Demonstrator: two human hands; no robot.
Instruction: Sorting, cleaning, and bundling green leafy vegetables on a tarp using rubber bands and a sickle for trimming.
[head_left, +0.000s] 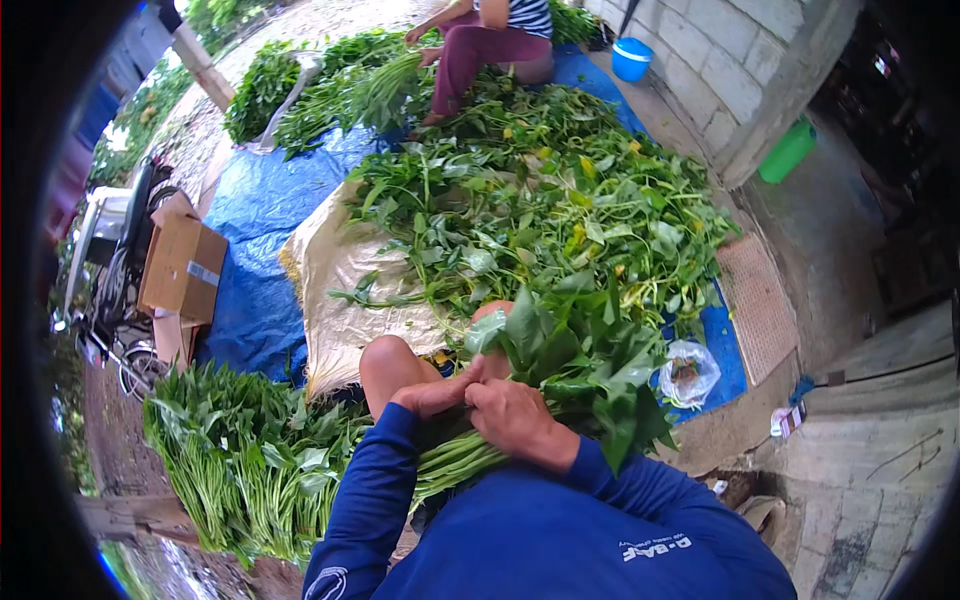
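A bunch of long-stemmed leafy greens (570, 352), like water spinach, lies across my lap. Its leaves spread to the right and its pale green stems (461, 459) point to the lower left. My right hand (516, 418) rests over the bunch with its fingers curled. Against those fingers comes my left hand (444, 393), thumb raised, just above the stems. What the fingertips pinch, if anything, is hidden. More greens, in upright bunches (251, 465), stand close together on my left. Ahead of my knees, loose greens (525, 217) with some yellow leaves cover a woven sack sheet (360, 277).
A blue tarpaulin (259, 195) underlies the sheet. Another person (480, 56) sits at the far side holding greens. On the left are a cardboard box (184, 266) and a motorcycle (124, 270). A clear plastic bag (688, 373) and a textured mat (757, 307) lie right.
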